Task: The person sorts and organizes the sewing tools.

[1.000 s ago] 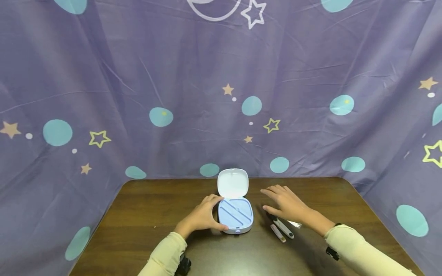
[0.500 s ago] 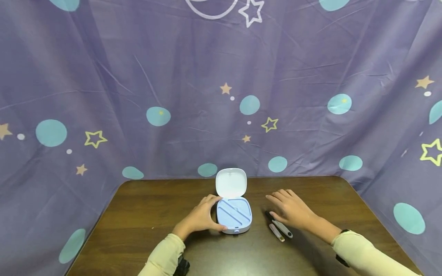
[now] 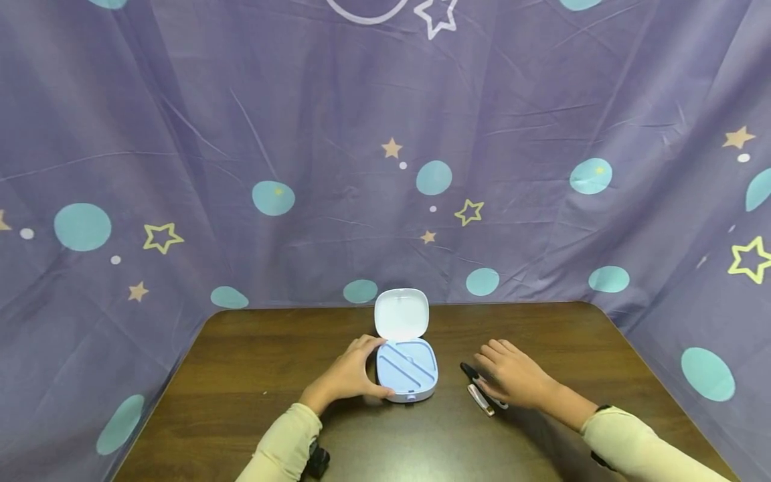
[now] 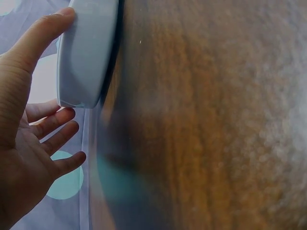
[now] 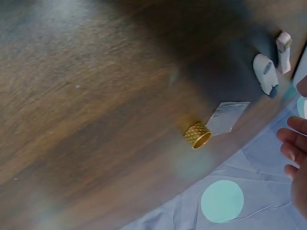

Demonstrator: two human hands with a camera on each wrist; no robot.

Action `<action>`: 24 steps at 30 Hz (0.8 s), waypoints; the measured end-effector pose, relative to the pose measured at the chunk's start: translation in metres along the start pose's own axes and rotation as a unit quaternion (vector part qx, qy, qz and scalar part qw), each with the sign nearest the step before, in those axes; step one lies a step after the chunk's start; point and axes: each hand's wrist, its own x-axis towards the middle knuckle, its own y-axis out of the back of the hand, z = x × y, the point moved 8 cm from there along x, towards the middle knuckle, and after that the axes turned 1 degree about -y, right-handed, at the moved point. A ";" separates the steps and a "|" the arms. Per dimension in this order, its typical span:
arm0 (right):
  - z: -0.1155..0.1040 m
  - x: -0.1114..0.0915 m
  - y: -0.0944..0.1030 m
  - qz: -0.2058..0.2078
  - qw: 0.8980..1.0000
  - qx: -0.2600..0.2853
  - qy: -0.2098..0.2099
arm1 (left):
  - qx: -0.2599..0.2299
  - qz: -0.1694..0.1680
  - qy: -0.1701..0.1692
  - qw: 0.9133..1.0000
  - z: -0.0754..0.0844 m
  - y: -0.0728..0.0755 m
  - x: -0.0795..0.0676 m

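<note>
A small blue case (image 3: 407, 367) with diagonal grooves in its insert lies on the table, its white lid (image 3: 401, 313) raised at the back. My left hand (image 3: 349, 375) holds it by the left side, thumb at the front corner and a finger at the back. In the left wrist view the thumb presses the case wall (image 4: 88, 52) and the other fingers spread loosely. My right hand (image 3: 512, 376) is low over a slim tool with a black end (image 3: 467, 370) and grey handle (image 5: 265, 72), overlapping it in the head view, fingers bent. Beside it lies a short pale pink piece (image 3: 480, 400) with a gold-brown end.
In the right wrist view a gold thimble (image 5: 197, 136) and a shiny silver packet (image 5: 228, 117) lie on the wooden table (image 3: 271, 361). A purple curtain (image 3: 337, 201) with stars and dots hangs behind the table's far edge.
My right hand has moved back and down onto the grey-and-black tool, its fingers bending more. The left hand keeps its hold on the case. The head view has shifted slightly.
</note>
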 end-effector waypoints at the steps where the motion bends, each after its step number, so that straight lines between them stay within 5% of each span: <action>1: -0.001 -0.001 -0.001 -0.002 1.000 -0.005 0.007 | 0.001 0.000 -0.001 1.000 0.000 0.000 0.000; 24: -0.007 -0.016 -0.025 -0.050 0.998 -0.048 0.012 | -0.001 -0.001 0.002 1.000 -0.003 -0.001 0.000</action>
